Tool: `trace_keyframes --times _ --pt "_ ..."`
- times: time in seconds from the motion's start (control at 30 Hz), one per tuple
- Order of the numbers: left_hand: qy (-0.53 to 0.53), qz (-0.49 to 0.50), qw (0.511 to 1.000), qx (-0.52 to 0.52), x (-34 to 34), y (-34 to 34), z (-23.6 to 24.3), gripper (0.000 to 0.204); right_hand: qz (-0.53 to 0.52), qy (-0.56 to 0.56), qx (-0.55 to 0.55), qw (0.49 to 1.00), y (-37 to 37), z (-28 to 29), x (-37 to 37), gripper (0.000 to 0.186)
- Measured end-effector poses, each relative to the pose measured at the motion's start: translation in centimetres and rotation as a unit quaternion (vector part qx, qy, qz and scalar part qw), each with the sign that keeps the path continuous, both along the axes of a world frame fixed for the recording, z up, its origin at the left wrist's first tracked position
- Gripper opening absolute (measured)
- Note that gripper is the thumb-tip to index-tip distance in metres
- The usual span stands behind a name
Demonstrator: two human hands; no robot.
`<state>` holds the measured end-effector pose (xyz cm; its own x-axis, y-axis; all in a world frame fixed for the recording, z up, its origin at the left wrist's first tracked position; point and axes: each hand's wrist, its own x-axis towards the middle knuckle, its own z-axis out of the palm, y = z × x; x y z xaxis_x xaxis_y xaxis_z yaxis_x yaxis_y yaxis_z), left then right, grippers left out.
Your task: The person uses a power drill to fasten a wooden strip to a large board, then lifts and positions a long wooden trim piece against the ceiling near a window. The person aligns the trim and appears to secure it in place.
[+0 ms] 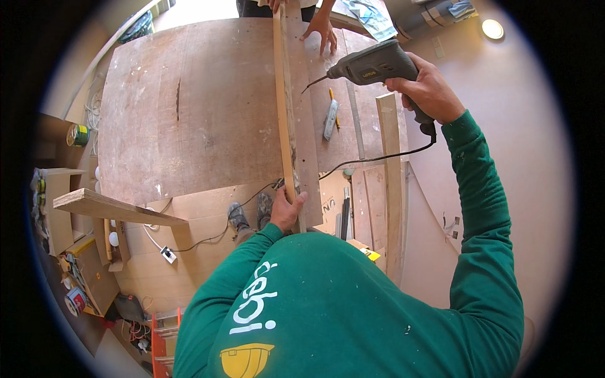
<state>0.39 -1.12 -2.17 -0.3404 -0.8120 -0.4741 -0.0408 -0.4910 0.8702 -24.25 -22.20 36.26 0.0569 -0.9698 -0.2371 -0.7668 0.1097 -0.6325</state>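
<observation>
My right hand (435, 88) grips a grey corded power drill (368, 69) at the right, its long bit angled down-left toward a long wooden batten (282, 107), with the tip apparently clear of it. My left hand (287, 208) is closed round the batten's near end. The batten runs away from me along a wider strip of board (305, 148) on a scuffed plywood work surface (189, 107). A yellow pencil (337, 120) and a grey utility knife (330, 120) lie to its right. The drill's cord loops down across the bench.
A co-worker's hands (320, 31) are at the far end, one on the batten. Upright boards stand at left (113, 208) and right (391, 189). Shelving (63, 208) with tools lines the left; a power strip (168, 254) and cables lie on the floor, with an orange ladder (161, 340) lower left.
</observation>
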Motion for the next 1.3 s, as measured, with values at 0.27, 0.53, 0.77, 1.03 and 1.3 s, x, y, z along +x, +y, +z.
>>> trace_keyframes --times 0.27,0.53,0.77,1.03,1.3 --pt "-0.005 -0.011 1.000 0.001 0.1 -0.1 0.0 0.089 -0.004 -0.009 0.001 1.000 0.3 0.0 -0.1 0.043" --pt "-0.010 0.002 1.000 -0.001 0.0 -0.1 0.5 0.086 -0.008 -0.007 0.005 1.000 0.5 0.1 0.0 0.043" --pt "-0.018 -0.013 1.000 0.001 0.2 -0.3 0.6 0.086 -0.004 0.000 0.010 1.000 0.3 -0.2 -0.8 0.039" --pt "-0.006 -0.010 1.000 -0.001 0.2 -0.3 0.5 0.085 0.066 0.025 0.008 0.997 -1.4 -0.1 -1.5 0.048" --pt "-0.010 -0.008 1.000 0.003 0.3 -0.1 0.0 0.085 0.076 0.056 0.055 0.994 -4.3 1.5 -1.3 0.041"
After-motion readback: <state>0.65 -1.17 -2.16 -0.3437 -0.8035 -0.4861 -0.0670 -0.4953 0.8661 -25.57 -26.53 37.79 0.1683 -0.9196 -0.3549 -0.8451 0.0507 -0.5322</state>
